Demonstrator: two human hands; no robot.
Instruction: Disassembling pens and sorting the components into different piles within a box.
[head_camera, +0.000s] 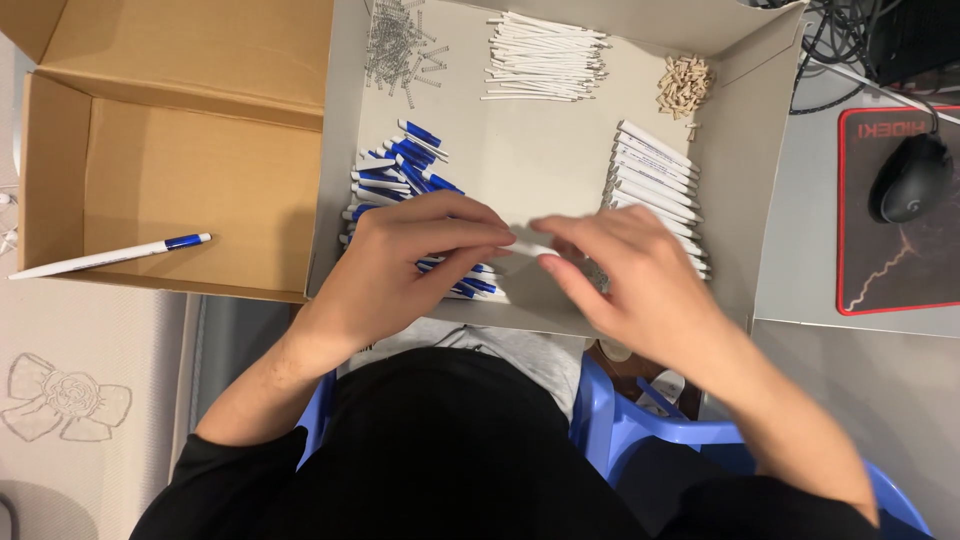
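Note:
My left hand (405, 262) and my right hand (625, 270) meet over the front of a shallow cardboard tray (545, 160). Together they pinch a small white pen part (530, 243) between their fingertips. Under my left hand lies a heap of blue and white pen pieces (400, 165). A row of white pen barrels (652, 170) lies by my right hand. Farther back in the tray are metal springs (395, 45), thin white refill tubes (545, 58) and small tan parts (684, 82).
An open cardboard box (180, 170) on the left holds one finished white and blue pen (110, 256). A black mouse (910, 178) sits on a red-edged mat (900, 290) at the right, with cables behind. A blue plastic chair (650, 425) is below me.

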